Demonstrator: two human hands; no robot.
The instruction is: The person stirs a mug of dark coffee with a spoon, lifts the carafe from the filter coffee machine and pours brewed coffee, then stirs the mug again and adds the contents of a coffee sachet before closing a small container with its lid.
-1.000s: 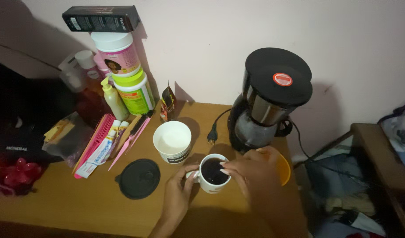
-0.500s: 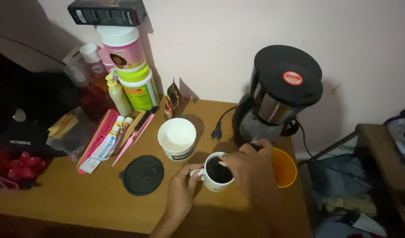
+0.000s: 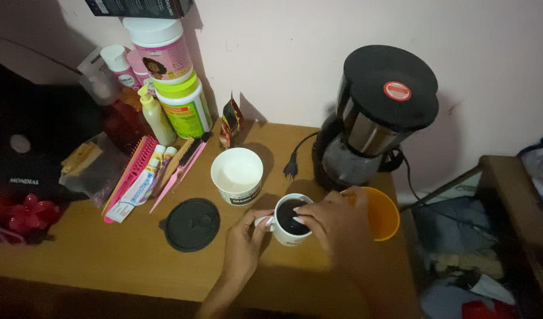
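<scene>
A white mug of dark coffee stands on the wooden table. My left hand grips the mug's handle side. My right hand hovers over the mug's rim with its fingertips pinched over the coffee; what they hold is too small to tell. An open white tub of pale powder stands just behind the mug, and its black lid lies to the left. An orange cup sits partly behind my right hand.
A black and steel coffee maker stands at the back right, its plug lying loose on the table. Jars, bottles, pink combs and a tube crowd the back left. A red bow lies at the left edge.
Both hands have stayed at the mug. The view has shifted slightly, and my right hand's fingers have moved a little over the rim.
</scene>
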